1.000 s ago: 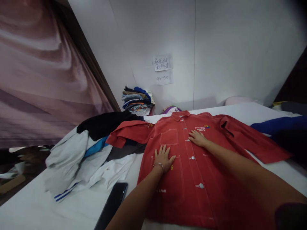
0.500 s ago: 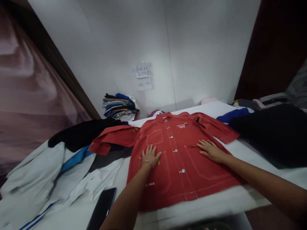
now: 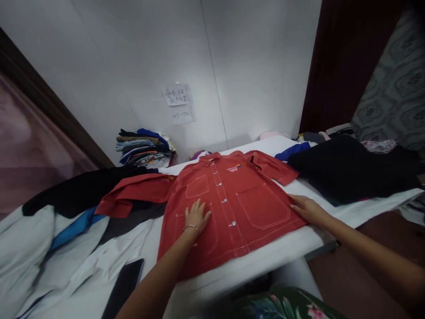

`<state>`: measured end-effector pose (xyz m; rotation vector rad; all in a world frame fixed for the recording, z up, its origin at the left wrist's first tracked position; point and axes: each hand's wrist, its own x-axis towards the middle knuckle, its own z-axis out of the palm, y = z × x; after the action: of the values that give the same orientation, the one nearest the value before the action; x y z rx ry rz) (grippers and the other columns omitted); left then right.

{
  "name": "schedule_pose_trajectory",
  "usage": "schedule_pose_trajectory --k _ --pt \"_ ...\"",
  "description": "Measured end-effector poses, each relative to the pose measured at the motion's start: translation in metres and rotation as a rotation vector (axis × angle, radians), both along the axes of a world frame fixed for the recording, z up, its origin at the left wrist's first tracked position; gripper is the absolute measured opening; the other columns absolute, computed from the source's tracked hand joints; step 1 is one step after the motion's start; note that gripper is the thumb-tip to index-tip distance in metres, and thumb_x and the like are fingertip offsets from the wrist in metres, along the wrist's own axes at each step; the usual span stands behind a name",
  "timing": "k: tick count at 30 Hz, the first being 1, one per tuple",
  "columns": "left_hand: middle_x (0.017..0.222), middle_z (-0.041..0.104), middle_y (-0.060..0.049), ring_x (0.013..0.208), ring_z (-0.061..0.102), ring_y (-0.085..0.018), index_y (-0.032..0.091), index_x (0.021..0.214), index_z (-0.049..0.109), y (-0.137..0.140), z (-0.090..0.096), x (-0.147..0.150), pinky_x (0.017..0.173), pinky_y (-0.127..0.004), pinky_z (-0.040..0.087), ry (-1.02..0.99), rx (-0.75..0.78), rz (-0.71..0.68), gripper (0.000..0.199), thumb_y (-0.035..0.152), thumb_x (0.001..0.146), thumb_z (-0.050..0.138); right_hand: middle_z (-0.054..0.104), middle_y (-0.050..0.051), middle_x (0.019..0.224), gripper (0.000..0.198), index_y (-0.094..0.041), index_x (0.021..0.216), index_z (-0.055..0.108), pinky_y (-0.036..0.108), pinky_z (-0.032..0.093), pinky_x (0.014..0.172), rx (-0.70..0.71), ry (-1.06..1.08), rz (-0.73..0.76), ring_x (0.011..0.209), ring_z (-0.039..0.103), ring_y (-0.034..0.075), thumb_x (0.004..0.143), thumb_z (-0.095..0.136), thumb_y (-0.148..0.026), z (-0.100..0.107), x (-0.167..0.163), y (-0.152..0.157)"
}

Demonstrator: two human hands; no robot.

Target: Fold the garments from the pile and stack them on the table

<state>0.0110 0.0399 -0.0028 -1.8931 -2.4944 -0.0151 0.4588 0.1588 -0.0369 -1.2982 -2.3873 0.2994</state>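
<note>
A red button-front shirt jacket (image 3: 229, 204) lies spread face up, its collar away from me and its hem toward me. Its sleeves reach out to both sides. Pale stitching outlines the pockets, and small lettering marks the chest. My left hand (image 3: 196, 218), with a bracelet at the wrist, rests flat with fingers spread on the lower pocket at the left. At the jacket's right side edge is my right hand (image 3: 307, 209), its fingers and thumb closed on the fabric there; the fingertips are partly hidden.
A folded clothes stack (image 3: 146, 148) stands against the wall below paper labels (image 3: 181, 104). Loose white garments (image 3: 99, 261) and a dark phone (image 3: 122, 288) lie left on the white-covered table (image 3: 265, 261). Black clothing (image 3: 338, 170) lies at the right.
My right hand has moved from the right pocket out to the jacket's side edge and closed on it. My left hand stays on the left pocket. The view has turned right.
</note>
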Motion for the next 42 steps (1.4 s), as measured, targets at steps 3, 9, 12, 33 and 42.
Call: schedule_pose_trajectory --k 3,9,12,33,42 --pt "0.154 0.033 -0.01 0.141 0.031 -0.026 0.022 0.132 0.054 -0.027 -0.003 0.011 0.114 -0.053 0.021 -0.049 -0.001 -0.077 0.049 0.046 0.092 0.042 0.068 0.01 0.117 0.047 -0.019 0.125 0.062 0.039 0.047 0.093 -0.024 0.023 -0.051 0.106 0.062 0.027 0.087 0.043 -0.04 0.002 0.001 -0.009" --pt "0.148 0.044 -0.01 0.137 0.038 -0.023 0.019 0.133 0.054 -0.066 -0.008 -0.019 0.112 -0.04 0.029 -0.152 -0.032 0.038 0.05 0.045 0.091 0.044 0.072 0.008 0.105 0.047 -0.02 0.124 0.061 0.034 0.051 0.08 -0.132 0.042 -0.155 0.095 0.067 0.026 0.085 0.042 -0.037 0.004 -0.002 -0.014" --pt "0.145 0.047 -0.012 0.135 0.041 -0.024 0.016 0.126 0.059 -0.081 -0.002 -0.043 0.11 -0.036 0.032 -0.102 -0.007 0.171 0.047 0.044 0.09 0.045 0.073 0.009 0.103 0.047 -0.019 0.121 0.062 0.035 0.052 0.079 -0.119 -0.015 -0.153 0.093 0.068 0.026 0.086 0.039 -0.039 -0.003 0.004 -0.011" --pt "0.109 0.07 -0.017 0.102 0.066 -0.027 0.016 0.103 0.063 -0.095 0.008 -0.094 0.079 -0.032 0.047 -0.31 0.005 0.633 0.031 0.04 0.085 0.053 0.055 0.011 0.136 0.057 -0.026 0.122 0.063 0.051 0.041 0.103 0.177 -0.117 0.16 0.131 0.044 0.032 0.084 0.037 -0.059 -0.071 -0.025 0.022" --pt "0.11 0.071 -0.016 0.103 0.066 -0.026 0.013 0.106 0.067 -0.059 0.004 -0.11 0.079 -0.03 0.048 -0.32 0.073 0.646 0.051 0.051 0.093 0.035 0.043 0.009 0.147 0.062 -0.027 0.133 0.055 0.06 0.032 0.105 0.072 -0.198 0.128 0.136 0.036 0.034 0.086 0.035 -0.062 -0.044 -0.067 0.009"
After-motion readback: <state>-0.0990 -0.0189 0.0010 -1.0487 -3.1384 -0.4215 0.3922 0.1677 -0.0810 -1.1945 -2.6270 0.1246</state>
